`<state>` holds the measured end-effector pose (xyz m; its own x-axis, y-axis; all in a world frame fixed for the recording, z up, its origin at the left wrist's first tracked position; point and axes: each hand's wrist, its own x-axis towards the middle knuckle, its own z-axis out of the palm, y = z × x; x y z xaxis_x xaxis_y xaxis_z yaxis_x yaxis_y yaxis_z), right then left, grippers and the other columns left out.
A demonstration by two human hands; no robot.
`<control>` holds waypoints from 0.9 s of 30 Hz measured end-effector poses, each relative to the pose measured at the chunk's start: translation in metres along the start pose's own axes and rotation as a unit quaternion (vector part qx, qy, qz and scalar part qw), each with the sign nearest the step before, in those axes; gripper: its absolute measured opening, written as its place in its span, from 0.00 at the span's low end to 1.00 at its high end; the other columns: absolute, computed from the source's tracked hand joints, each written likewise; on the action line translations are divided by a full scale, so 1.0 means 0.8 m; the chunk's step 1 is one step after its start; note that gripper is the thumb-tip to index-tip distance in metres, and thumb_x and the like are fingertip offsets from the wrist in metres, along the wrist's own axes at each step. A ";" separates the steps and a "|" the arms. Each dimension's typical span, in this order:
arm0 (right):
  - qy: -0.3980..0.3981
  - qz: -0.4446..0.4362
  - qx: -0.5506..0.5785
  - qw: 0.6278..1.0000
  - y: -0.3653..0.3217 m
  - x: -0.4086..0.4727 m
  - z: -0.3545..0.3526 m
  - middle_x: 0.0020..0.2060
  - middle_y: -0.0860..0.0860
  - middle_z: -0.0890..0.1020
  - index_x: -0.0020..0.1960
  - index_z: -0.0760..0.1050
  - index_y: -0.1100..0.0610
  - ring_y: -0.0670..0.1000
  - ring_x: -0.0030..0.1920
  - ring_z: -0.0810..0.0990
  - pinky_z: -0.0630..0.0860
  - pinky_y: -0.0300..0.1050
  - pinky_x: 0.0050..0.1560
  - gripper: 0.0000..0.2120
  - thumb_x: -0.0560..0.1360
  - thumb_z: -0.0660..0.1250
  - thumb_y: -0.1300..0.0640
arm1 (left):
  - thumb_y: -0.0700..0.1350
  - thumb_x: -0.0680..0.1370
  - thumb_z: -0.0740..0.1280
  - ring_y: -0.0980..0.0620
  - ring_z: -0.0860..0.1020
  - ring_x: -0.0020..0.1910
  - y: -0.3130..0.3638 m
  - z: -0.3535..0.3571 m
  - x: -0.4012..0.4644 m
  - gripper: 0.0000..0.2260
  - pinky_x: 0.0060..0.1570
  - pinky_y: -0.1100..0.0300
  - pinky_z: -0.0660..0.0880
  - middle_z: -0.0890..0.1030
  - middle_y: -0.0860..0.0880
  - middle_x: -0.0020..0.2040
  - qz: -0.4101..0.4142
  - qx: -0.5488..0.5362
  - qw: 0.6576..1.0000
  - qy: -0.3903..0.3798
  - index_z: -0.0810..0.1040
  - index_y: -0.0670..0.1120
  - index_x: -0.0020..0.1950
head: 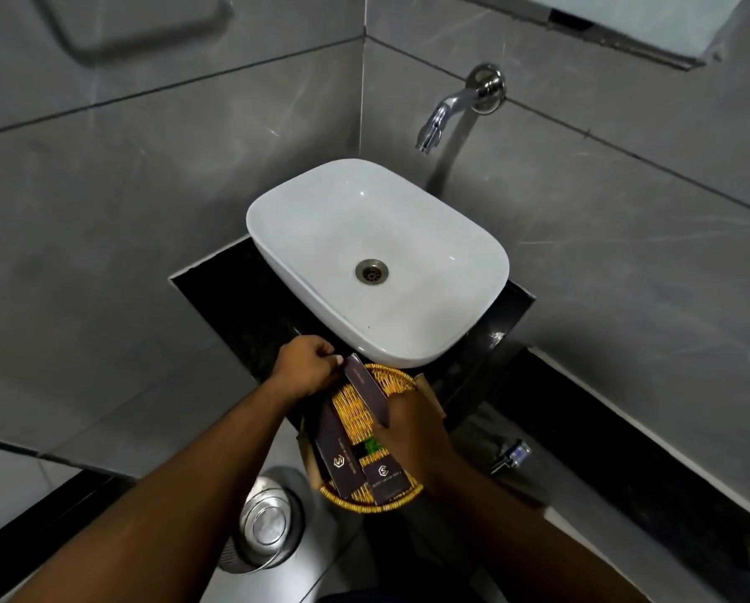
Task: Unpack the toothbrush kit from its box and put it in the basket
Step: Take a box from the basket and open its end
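A round woven yellow basket (398, 378) sits on the front edge of the black counter, just before the sink. A long dark purple toothbrush kit box (364, 387) lies tilted across the basket's top. My left hand (305, 363) pinches the box's far end, and my right hand (412, 424) grips its near end. Two more dark purple boxes lie in the basket, one on the left (337, 456) and one at the front (387, 477). A small green item (375, 446) shows between them. Whether the held box is open cannot be told.
A white basin (473, 258) stands on the black counter (234, 293) under a chrome wall tap (447, 108). A steel lidded bin (264, 520) is on the floor below left. A chrome valve (512, 454) sticks out at lower right. Grey tiled walls close in on both sides.
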<state>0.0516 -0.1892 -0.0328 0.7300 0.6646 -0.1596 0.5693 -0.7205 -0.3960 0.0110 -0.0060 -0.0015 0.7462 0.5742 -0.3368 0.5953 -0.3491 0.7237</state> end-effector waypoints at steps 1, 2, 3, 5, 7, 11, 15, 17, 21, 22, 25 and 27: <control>0.006 0.000 -0.003 1.000 -0.001 0.001 -0.002 0.43 0.51 0.85 0.43 0.79 0.56 0.51 0.50 0.80 0.70 0.47 0.65 0.11 0.71 0.70 0.48 | 0.47 0.75 0.70 0.46 0.82 0.44 0.000 -0.002 0.000 0.10 0.48 0.53 0.78 0.85 0.43 0.43 0.001 -0.005 1.000 0.004 0.84 0.41 0.44; 0.018 -0.008 -0.008 1.000 -0.002 0.002 -0.004 0.40 0.50 0.84 0.40 0.78 0.55 0.51 0.47 0.81 0.69 0.48 0.66 0.11 0.70 0.69 0.47 | 0.49 0.75 0.70 0.47 0.82 0.42 0.000 -0.004 -0.001 0.11 0.46 0.54 0.78 0.85 0.43 0.41 0.002 -0.016 1.000 0.009 0.84 0.41 0.42; 0.025 -0.014 -0.007 1.000 -0.004 0.002 -0.006 0.38 0.50 0.83 0.38 0.76 0.54 0.50 0.43 0.81 0.69 0.50 0.66 0.11 0.70 0.69 0.47 | 0.50 0.75 0.70 0.48 0.82 0.40 0.001 -0.006 -0.002 0.12 0.44 0.55 0.78 0.85 0.44 0.40 -0.003 -0.033 0.999 0.010 0.84 0.41 0.41; 0.035 -0.022 -0.001 0.999 -0.010 0.002 -0.010 0.37 0.49 0.82 0.40 0.76 0.54 0.50 0.42 0.81 0.71 0.49 0.61 0.12 0.70 0.67 0.45 | 0.50 0.75 0.71 0.50 0.82 0.35 0.002 -0.009 -0.002 0.14 0.39 0.56 0.78 0.85 0.46 0.36 -0.016 -0.080 0.997 0.008 0.83 0.40 0.40; 0.044 -0.028 0.005 0.999 -0.015 0.001 -0.011 0.40 0.49 0.82 0.43 0.77 0.53 0.50 0.45 0.80 0.71 0.46 0.60 0.13 0.70 0.66 0.43 | 0.48 0.75 0.72 0.52 0.79 0.29 0.005 -0.011 -0.001 0.14 0.32 0.60 0.76 0.82 0.47 0.31 -0.031 -0.139 0.990 0.002 0.81 0.38 0.37; 0.058 -0.036 0.026 0.997 -0.018 0.002 -0.015 0.43 0.48 0.82 0.45 0.77 0.53 0.50 0.47 0.79 0.71 0.43 0.55 0.13 0.71 0.66 0.43 | 0.47 0.75 0.72 0.48 0.81 0.31 0.017 -0.024 0.004 0.13 0.38 0.53 0.82 0.83 0.42 0.34 -0.065 -0.214 0.975 -0.019 0.81 0.37 0.39; 0.078 -0.042 0.051 0.995 -0.014 -0.002 -0.017 0.42 0.48 0.80 0.46 0.76 0.52 0.49 0.44 0.77 0.77 0.42 0.44 0.13 0.71 0.68 0.43 | 0.48 0.77 0.69 0.51 0.82 0.26 0.023 -0.033 0.005 0.13 0.30 0.58 0.81 0.83 0.43 0.31 -0.094 -0.276 0.956 -0.017 0.80 0.38 0.41; 0.082 -0.052 0.049 0.994 -0.012 -0.004 -0.017 0.41 0.47 0.80 0.45 0.75 0.51 0.49 0.43 0.77 0.79 0.44 0.46 0.12 0.70 0.68 0.43 | 0.49 0.78 0.67 0.53 0.81 0.24 0.025 -0.034 0.003 0.13 0.28 0.59 0.80 0.83 0.44 0.29 -0.115 -0.326 0.938 -0.022 0.80 0.40 0.41; 0.103 -0.047 0.048 0.992 -0.010 -0.007 -0.014 0.41 0.49 0.80 0.45 0.74 0.53 0.50 0.42 0.78 0.81 0.48 0.45 0.14 0.69 0.69 0.44 | 0.54 0.74 0.71 0.51 0.83 0.30 0.023 -0.038 -0.010 0.15 0.34 0.58 0.81 0.85 0.43 0.37 -0.118 -0.374 0.918 -0.067 0.82 0.42 0.46; 0.104 -0.047 0.045 0.992 -0.010 -0.007 -0.013 0.42 0.49 0.80 0.46 0.73 0.54 0.51 0.43 0.78 0.82 0.48 0.45 0.14 0.69 0.70 0.44 | 0.53 0.73 0.73 0.52 0.83 0.30 0.023 -0.036 -0.014 0.14 0.35 0.59 0.81 0.86 0.43 0.39 -0.108 -0.372 0.919 -0.076 0.82 0.42 0.46; 0.102 -0.046 0.044 0.993 -0.009 -0.007 -0.010 0.45 0.50 0.81 0.47 0.73 0.54 0.51 0.46 0.78 0.82 0.48 0.47 0.16 0.70 0.69 0.42 | 0.42 0.76 0.69 0.52 0.82 0.29 0.023 -0.033 -0.018 0.04 0.32 0.60 0.81 0.84 0.43 0.38 -0.108 -0.387 0.914 -0.063 0.80 0.44 0.41; 0.099 -0.045 0.052 0.993 -0.006 -0.006 -0.010 0.46 0.50 0.81 0.49 0.74 0.54 0.51 0.48 0.78 0.81 0.48 0.49 0.17 0.70 0.68 0.42 | 0.39 0.77 0.66 0.51 0.83 0.29 0.021 -0.034 -0.017 0.06 0.32 0.59 0.82 0.84 0.45 0.34 -0.119 -0.413 0.901 -0.055 0.80 0.44 0.41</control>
<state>0.0481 -0.1902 -0.0231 0.7434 0.6664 0.0576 0.6013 -0.6281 -0.4939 0.0027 0.0003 0.0318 0.6794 0.4673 -0.5657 0.3502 0.4710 0.8096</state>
